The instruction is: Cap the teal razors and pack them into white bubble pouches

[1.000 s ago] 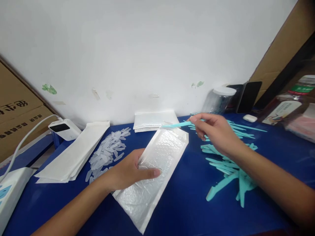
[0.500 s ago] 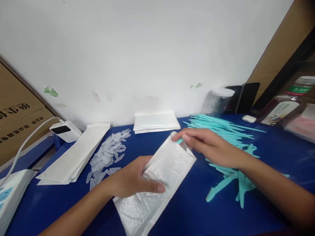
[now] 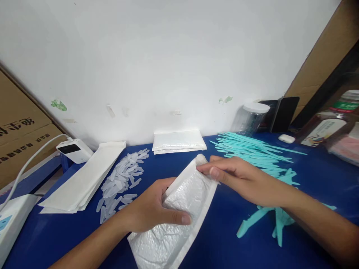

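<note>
Both hands on bubble pouch (image 3: 187,192), centre-near on blue table (image 3: 218,231). Left hand (image 3: 151,209) clamps mid-body, thumb on top; right hand (image 3: 241,179) fingers together, pinching far mouth edge. Prob. light, floppy, slick film: grip seams, not bubbles.

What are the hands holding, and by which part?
Both hold the white bubble-lined pouch: the left hand grips its middle, the right hand pinches its far end.

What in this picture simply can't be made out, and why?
Head view:
- Inside of white pouch: hidden by its wall and the right hand at its mouth.
- Jar contents: too small, murky.
- Bottle label: blurred, near the right edge.
- White device: cut off by the left edge.
</note>
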Demonstrator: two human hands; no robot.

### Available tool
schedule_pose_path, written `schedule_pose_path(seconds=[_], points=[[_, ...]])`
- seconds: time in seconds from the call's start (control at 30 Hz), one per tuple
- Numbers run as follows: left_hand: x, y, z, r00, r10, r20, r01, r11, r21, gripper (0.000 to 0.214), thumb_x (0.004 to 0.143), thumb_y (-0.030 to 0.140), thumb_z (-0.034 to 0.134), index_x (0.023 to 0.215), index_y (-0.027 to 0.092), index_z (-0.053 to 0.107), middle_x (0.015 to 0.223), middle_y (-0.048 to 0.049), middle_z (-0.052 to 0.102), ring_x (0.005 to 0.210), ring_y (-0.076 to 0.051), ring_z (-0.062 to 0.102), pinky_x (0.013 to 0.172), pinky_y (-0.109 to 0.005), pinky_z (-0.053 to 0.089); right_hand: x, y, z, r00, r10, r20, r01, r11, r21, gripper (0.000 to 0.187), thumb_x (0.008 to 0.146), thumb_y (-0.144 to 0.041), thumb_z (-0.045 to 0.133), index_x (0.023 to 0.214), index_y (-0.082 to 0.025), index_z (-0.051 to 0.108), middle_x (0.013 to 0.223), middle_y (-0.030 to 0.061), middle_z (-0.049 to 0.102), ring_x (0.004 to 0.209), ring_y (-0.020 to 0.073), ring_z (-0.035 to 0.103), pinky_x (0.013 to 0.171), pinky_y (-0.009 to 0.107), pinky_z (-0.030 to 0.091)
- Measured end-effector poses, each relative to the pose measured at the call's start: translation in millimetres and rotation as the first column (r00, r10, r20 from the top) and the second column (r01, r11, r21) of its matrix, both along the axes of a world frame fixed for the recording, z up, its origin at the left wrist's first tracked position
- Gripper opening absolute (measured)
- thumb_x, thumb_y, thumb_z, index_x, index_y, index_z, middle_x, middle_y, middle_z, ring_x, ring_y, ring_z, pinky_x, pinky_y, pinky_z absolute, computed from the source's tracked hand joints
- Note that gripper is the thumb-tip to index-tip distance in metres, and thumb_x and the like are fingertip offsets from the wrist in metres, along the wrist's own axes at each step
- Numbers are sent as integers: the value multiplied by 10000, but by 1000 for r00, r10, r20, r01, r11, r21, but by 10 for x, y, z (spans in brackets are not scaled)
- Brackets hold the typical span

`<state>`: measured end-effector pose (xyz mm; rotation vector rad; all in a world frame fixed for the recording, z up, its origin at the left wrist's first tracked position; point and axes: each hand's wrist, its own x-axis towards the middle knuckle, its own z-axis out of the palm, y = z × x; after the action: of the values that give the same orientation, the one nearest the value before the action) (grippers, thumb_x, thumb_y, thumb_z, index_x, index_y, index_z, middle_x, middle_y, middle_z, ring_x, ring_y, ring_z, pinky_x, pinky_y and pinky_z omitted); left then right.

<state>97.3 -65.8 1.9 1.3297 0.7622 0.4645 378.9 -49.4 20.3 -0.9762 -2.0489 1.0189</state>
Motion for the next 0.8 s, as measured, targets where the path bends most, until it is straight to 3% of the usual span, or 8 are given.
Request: schedule_pose_path(seconds=[0.13, 0.23, 0.33, 0.4, 0.47, 0.6, 0.7, 0.8], points=[[-5, -6, -26, 997, 57, 45, -57, 998, 5, 580, 836, 305, 928, 1369, 246, 707, 1087, -44, 771, 940, -202, 718, 816, -296, 558, -21, 14, 36, 990, -144, -9, 143, 970, 199, 301, 1054, -507, 640, 1261, -359, 801, 1283, 53, 770, 1245, 319, 653, 1071, 495, 521], [-23, -3, -50, 989, 141, 53, -141, 990, -6, 567, 891, 379, 881, 1403, 260, 669, 1162, -73, 788, 979, -231, 747, 841, -341, 589, -53, 75, -6, 939, -315, -137, 332, 933, 136, 362, 1016, -539, 685, 1289, -309, 745, 1341, 99, 728, 1195, 317, 673, 991, 484, 575], [-25, 1, -82, 970, 241, 33, -242, 970, 17, 556, 924, 421, 846, 1420, 277, 640, 1212, -80, 795, 986, -242, 767, 835, -357, 605, -108, 69, -68, 971, -166, -174, 133, 973, -188, 527, 1013, -615, 655, 1403, -262, 668, 1227, 126, 743, 1004, 274, 727, 806, 421, 641], [-3, -8, -103, 954, 297, 33, -298, 953, 50, 512, 930, 428, 838, 1383, 271, 657, 1205, -77, 802, 1000, -254, 775, 839, -365, 610, -184, 4, -114, 974, 19, -226, -100, 930, -352, 540, 993, -638, 673, 1351, -236, 712, 1143, 115, 753, 945, 257, 729, 720, 380, 654], [34, -27, -117, 947, 319, 34, -321, 944, 79, 438, 926, 428, 842, 1298, 247, 698, 1149, -73, 814, 994, -260, 780, 829, -361, 610, -281, -83, -165, 957, 88, -276, -203, 885, -420, 490, 938, -617, 757, 1229, -224, 780, 1070, 93, 757, 904, 239, 718, 656, 336, 648], [97, -64, -100, 945, 323, 45, -326, 940, 104, 430, 885, 438, 879, 1224, 219, 730, 1120, -83, 820, 982, -266, 781, 830, -361, 607, -418, -171, -264, 953, 19, -302, -154, 890, -429, 432, 906, -581, 809, 1123, -208, 824, 906, 51, 745, 717, 169, 650, 581, 289, 604], [84, -60, -80, 957, 285, 56, -287, 957, 49, 589, 811, 409, 942, 1325, 238, 710, 1210, -91, 810, 1059, -293, 777, 875, -381, 612, -411, -135, -303, 951, -24, -309, -103, 916, -388, 392, 942, -581, 771, 1089, -224, 839, 951, 54, 767, 755, 167, 646, 622, 278, 570], [48, -47, -100, 973, 231, -7, -231, 973, -7, 531, 825, 389, 930, 1296, 221, 751, 1206, -94, 816, 1091, -308, 775, 910, -397, 612, -365, -90, -300, 953, -84, -291, -21, 940, -341, 353, 929, -570, 791, 1026, -235, 846, 936, 49, 769, 743, 168, 624, 604, 271, 517]])
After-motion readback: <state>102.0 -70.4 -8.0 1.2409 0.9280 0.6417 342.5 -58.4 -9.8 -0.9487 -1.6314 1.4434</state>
